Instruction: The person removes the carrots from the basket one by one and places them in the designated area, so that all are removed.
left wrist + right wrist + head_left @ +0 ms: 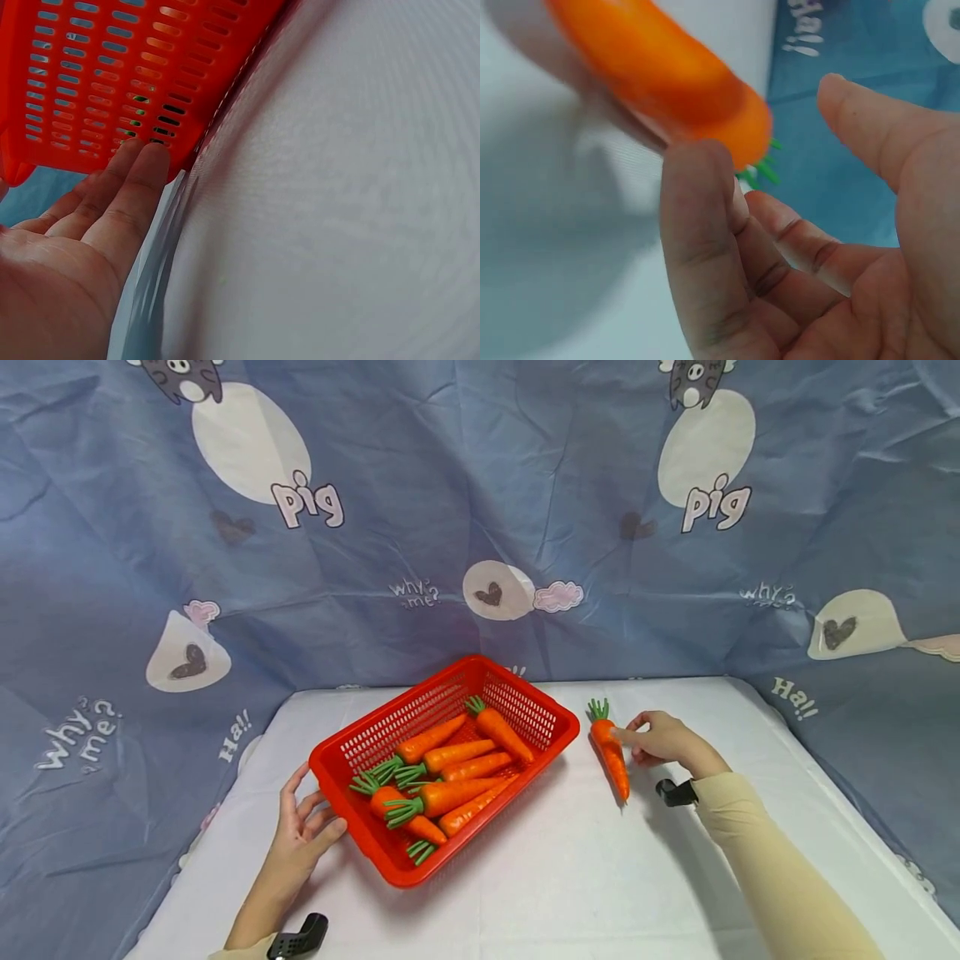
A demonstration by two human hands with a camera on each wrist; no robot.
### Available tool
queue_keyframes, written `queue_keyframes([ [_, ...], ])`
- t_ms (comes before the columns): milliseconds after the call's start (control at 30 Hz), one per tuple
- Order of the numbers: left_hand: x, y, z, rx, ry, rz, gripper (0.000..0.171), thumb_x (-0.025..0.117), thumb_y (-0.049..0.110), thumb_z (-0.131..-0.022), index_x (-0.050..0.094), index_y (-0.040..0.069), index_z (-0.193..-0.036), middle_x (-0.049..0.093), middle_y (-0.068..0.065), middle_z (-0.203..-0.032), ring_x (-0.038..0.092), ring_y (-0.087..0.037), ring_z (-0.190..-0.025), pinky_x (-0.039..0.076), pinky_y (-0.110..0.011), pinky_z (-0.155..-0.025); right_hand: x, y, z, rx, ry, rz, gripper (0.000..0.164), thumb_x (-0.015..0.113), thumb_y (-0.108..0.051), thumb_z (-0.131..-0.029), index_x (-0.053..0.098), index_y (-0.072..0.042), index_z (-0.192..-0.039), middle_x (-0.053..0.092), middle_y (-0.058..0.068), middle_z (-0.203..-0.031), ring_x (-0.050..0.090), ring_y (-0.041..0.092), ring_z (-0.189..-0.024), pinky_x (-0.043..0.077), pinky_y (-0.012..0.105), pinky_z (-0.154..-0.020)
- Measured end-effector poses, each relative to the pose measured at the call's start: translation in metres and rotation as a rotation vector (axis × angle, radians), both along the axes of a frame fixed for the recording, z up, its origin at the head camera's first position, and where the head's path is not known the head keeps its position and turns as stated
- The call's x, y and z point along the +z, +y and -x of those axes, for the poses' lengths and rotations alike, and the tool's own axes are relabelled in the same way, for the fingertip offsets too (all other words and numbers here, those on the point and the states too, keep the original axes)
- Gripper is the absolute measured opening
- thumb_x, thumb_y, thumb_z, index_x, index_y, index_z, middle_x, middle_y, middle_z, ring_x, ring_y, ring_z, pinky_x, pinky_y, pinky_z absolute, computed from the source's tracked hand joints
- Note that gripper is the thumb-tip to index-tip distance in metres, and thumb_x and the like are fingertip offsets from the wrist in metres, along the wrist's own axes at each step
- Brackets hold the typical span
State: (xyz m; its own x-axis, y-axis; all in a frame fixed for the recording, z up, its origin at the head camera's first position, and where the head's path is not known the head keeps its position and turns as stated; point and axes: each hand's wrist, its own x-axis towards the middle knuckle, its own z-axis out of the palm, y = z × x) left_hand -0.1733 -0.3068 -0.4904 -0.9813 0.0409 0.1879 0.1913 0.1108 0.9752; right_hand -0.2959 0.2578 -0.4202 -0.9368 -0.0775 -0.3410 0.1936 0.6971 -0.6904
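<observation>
A red plastic basket with slotted walls stands at an angle on the table, with several orange carrots with green tops lying in it. My left hand is at its left corner, thumb by the rim. In the left wrist view, the outstretched fingers meet the basket's slotted wall. Right of the basket, a single carrot lies on the table, green top toward the back. Over its right side reaches my right hand. The right wrist view shows a fingertip against the carrot, the thumb standing apart.
A white cloth covers the table. Behind it hangs a blue curtain printed with pigs, hearts and lettering, which also runs along both sides. Each wrist wears a black device.
</observation>
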Motion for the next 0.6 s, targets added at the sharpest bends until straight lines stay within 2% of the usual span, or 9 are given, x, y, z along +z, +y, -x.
queue_keyframes([
  [333, 0.000, -0.003, -0.002, -0.007, -0.004, -0.021, 0.096, 0.066, 0.000, -0.102, 0.005, 0.029, -0.171, 0.060, 0.008, -0.137, 0.068, 0.001, -0.117, 0.058, -0.016, -0.094, 0.032, 0.003, 0.005, 0.010, 0.042, 0.059, 0.062, 0.068, -0.046, -0.105, 0.050, 0.007, -0.134, 0.066, 0.003, -0.077, 0.065, 0.009, -0.067, 0.064, 0.025, -0.071],
  [600, -0.001, 0.002, 0.001, 0.002, -0.005, -0.024, 0.094, 0.065, 0.003, -0.103, 0.005, 0.029, -0.171, 0.060, 0.009, -0.135, 0.068, 0.003, -0.117, 0.059, -0.017, -0.093, 0.057, -0.013, 0.009, 0.016, 0.070, 0.070, 0.063, 0.070, -0.041, -0.105, 0.048, 0.006, -0.140, 0.069, 0.006, -0.086, 0.069, 0.010, -0.072, 0.066, 0.029, -0.078],
])
